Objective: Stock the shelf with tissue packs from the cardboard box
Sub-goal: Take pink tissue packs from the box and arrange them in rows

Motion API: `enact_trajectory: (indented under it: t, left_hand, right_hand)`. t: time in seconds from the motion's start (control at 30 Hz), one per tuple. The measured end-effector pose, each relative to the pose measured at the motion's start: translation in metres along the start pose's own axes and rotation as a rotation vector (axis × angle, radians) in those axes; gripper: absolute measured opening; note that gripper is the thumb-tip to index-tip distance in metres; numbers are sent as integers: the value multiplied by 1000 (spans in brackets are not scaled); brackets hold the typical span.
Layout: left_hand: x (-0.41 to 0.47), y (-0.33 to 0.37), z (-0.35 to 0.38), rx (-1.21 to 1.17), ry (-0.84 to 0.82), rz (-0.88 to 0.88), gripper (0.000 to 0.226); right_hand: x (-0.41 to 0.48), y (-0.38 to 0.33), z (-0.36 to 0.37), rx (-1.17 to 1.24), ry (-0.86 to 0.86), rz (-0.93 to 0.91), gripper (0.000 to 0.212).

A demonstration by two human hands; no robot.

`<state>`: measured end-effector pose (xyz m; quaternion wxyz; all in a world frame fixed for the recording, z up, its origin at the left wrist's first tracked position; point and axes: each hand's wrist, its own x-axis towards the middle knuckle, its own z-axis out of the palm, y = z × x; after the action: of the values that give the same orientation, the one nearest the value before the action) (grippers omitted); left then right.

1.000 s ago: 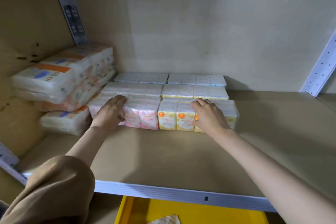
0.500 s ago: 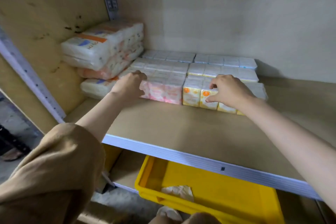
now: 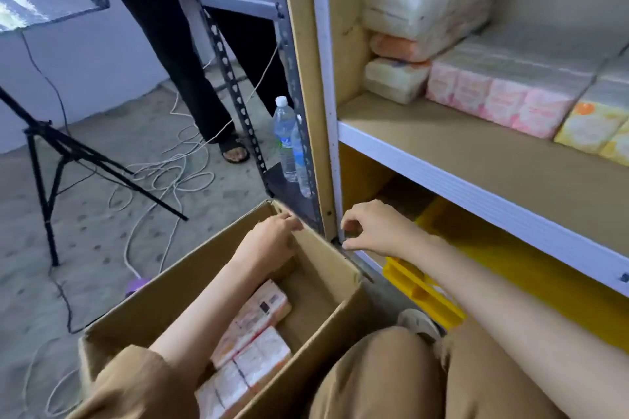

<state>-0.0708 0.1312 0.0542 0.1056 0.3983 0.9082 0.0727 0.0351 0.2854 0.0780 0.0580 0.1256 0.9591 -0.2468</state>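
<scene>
My left hand (image 3: 272, 241) is on the cardboard box (image 3: 163, 289) rim, grip unclear; right hand (image 3: 377, 231) loosely curled, empty — I'd reach down and hold one tissue pack (image 3: 258, 309) by its sides.

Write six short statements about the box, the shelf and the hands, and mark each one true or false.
1. The cardboard box holds tissue packs. True.
2. The right hand holds a tissue pack. False: it holds nothing.
3. On the shelf, pink packs stand left of yellow packs. True.
4. The bin under the shelf is blue. False: it is yellow.
5. The water bottle lies in the box. False: it stands on the floor beside the shelf's post.
6. The left hand is at the box's far rim. True.
</scene>
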Motion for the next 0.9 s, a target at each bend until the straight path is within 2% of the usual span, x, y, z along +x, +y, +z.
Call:
enact_trajectory:
  t: [0.2,0.3,0.43,0.57,0.67,0.73,0.9]
  left_hand:
    - [-57,-92,53,-16,-158,-316,13]
    - [-67,-137,86,-45,-248,-415,11]
    - [-77,-185,141,-113,-362,-518,35]
    - [-91,-209,197,-190,-496,-661,37]
    - [-99,-213,230,-232,-590,-698,39]
    - [-102,-214,247,-238,-602,-678,46]
    - [-108,-211,268,-276,-472,-744,55]
  right_hand:
    - [46,-43,92,-68,-235,-60,30]
    - [71,-52,130,-112,-349,-47,30]
    - [100,-57,175,-188,-457,-36,30]
    - [128,-53,221,-273,-562,-58,32]
    - [146,-48,255,-312,-596,-84,34]
    - [157,-48,274,-324,-614,-121,36]
    - [183,-46,324,-369,-634,-235,53]
